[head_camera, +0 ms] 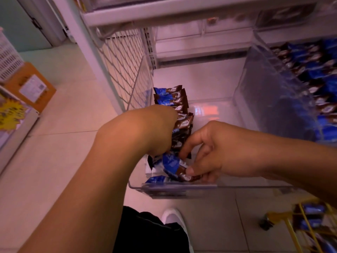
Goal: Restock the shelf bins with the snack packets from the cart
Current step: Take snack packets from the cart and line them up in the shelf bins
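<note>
Left hand [153, 130] gripping packet row [175, 114], right hand [215, 152] pinching blue-brown packet [173, 165], clear bin [182, 189], print unreadable

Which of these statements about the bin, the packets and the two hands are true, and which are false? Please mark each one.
1. The right hand pinches a blue and brown packet. True.
2. The clear bin is full to the brim. False: packets line only its left side.
3. The left hand rests on the row of packets. True.
4. The yellow cart holds no packets. False: packets lie in it.
</note>
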The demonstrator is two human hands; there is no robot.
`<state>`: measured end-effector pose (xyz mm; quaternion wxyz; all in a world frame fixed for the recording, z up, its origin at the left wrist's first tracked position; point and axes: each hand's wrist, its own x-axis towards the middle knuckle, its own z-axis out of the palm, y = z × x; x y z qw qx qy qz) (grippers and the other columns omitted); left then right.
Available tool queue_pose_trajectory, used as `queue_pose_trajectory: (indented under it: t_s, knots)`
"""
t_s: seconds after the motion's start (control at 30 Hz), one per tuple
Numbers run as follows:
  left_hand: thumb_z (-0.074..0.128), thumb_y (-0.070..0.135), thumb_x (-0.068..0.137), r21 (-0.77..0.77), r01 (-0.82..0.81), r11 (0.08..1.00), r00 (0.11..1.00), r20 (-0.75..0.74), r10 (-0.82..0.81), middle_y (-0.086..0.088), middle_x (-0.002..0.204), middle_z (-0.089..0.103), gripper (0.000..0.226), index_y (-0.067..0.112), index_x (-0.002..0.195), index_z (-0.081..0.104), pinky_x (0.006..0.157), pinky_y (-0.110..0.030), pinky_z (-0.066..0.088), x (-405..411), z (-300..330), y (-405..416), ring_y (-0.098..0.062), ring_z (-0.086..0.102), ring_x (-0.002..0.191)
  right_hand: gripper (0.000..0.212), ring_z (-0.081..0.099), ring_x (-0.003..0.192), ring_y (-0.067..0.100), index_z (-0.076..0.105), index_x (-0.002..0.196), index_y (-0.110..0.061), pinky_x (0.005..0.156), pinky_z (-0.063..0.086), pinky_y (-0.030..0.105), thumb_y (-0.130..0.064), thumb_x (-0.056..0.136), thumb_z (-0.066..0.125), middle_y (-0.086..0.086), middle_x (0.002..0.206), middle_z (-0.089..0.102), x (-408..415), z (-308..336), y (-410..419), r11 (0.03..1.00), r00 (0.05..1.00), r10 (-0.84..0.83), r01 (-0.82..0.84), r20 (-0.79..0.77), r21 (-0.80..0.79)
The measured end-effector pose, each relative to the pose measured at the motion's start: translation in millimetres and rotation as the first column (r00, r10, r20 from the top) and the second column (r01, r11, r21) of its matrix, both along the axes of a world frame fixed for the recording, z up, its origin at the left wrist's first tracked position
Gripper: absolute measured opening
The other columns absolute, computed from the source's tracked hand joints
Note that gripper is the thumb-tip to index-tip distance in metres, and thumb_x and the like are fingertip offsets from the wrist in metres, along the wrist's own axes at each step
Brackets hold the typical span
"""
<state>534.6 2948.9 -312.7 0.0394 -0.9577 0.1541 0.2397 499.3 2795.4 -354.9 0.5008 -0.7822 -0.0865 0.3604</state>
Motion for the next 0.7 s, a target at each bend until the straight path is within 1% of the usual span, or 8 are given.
queue_pose_trajectory:
  t_s: [0.17,0.3,0.37,0.43,0.5,0.6,0.67,0.7]
  knots:
    - [0.088,0.021,0.069,0.093,-0.006,0.996,0.999,-0.045,0.011,-0.003,0.128,0.059,0.076,0.020,0.135,0.049,0.101,-0.038,0.048,1,1,-7,-0.023,0.056,0.115,0.019,0.066,0.064,0.015,0.079,0.101,-0.023,0.061,0.058,0.029,-0.025,0.082,0.080,-0.004,0.074,0.071,-1,-2,7,0.986,0.972,0.106,-0.075,0.211,-0.150]
    - [0.085,0.018,0.073,0.092,-0.003,0.996,1.000,-0.011,0.004,-0.006,0.126,0.059,0.071,0.014,0.135,0.050,0.097,-0.033,0.049,4,-3,-12,-0.023,0.058,0.114,0.011,0.064,0.062,-0.003,0.082,0.092,-0.021,0.062,0.051,0.010,-0.026,0.083,0.079,-0.015,0.063,0.069,-1,-3,15,0.977,0.959,0.109,-0.054,0.262,-0.209]
    - [0.085,0.019,0.074,0.077,0.006,0.997,1.000,0.006,-0.006,-0.006,0.126,0.059,0.067,0.014,0.133,0.052,0.097,-0.033,0.049,5,-4,-10,-0.023,0.057,0.114,0.014,0.064,0.060,-0.004,0.082,0.083,-0.016,0.065,0.053,0.012,-0.026,0.075,0.086,-0.013,0.058,0.067,0,-5,21,0.974,0.961,0.014,0.050,0.276,-0.223]
    - [0.084,0.018,0.075,0.056,0.012,0.998,1.000,0.018,-0.013,-0.005,0.124,0.059,0.063,0.015,0.130,0.053,0.095,-0.033,0.050,5,-5,-6,-0.022,0.058,0.111,0.017,0.072,0.064,0.012,0.076,0.067,-0.013,0.070,0.061,0.029,-0.019,0.067,0.092,0.000,0.062,0.072,-3,-6,28,0.967,0.970,-0.140,0.177,0.197,-0.184]
    - [0.084,0.017,0.077,0.018,0.001,1.000,1.000,0.021,-0.001,-0.004,0.120,0.061,0.058,0.015,0.127,0.055,0.092,-0.033,0.052,6,-6,-2,-0.021,0.061,0.106,0.027,0.072,0.058,0.021,0.066,0.057,-0.008,0.059,0.061,0.031,-0.001,0.065,0.090,0.007,0.057,0.070,-4,-4,32,0.959,0.960,-0.280,0.280,0.018,-0.052]
    - [0.079,0.017,0.082,-0.072,-0.036,0.997,0.999,0.024,0.038,-0.005,0.117,0.060,0.056,0.014,0.129,0.049,0.084,-0.032,0.054,8,-8,3,-0.020,0.061,0.099,0.023,0.074,0.071,0.024,0.063,0.076,-0.005,0.068,0.063,0.035,0.006,0.072,0.082,0.011,0.070,0.070,-6,6,25,0.948,0.942,-0.305,0.315,-0.138,0.054]
    - [0.078,0.023,0.083,-0.173,-0.052,0.984,0.998,0.033,0.058,-0.003,0.110,0.057,0.058,0.014,0.127,0.041,0.072,-0.030,0.049,9,-10,7,-0.018,0.058,0.091,0.026,0.075,0.077,0.026,0.066,0.089,-0.010,0.077,0.063,0.042,-0.007,0.072,0.086,0.009,0.079,0.075,-6,18,10,0.972,0.973,-0.230,0.230,0.010,-0.055]
    - [0.079,0.025,0.082,-0.227,-0.040,0.973,0.998,0.046,0.052,-0.001,0.103,0.056,0.058,0.016,0.122,0.039,0.067,-0.028,0.046,10,-10,9,-0.016,0.056,0.085,0.032,0.076,0.071,0.023,0.065,0.093,-0.013,0.071,0.063,0.041,-0.013,0.071,0.087,0.007,0.079,0.076,-3,25,0,0.966,0.967,-0.219,0.234,0.129,-0.109]
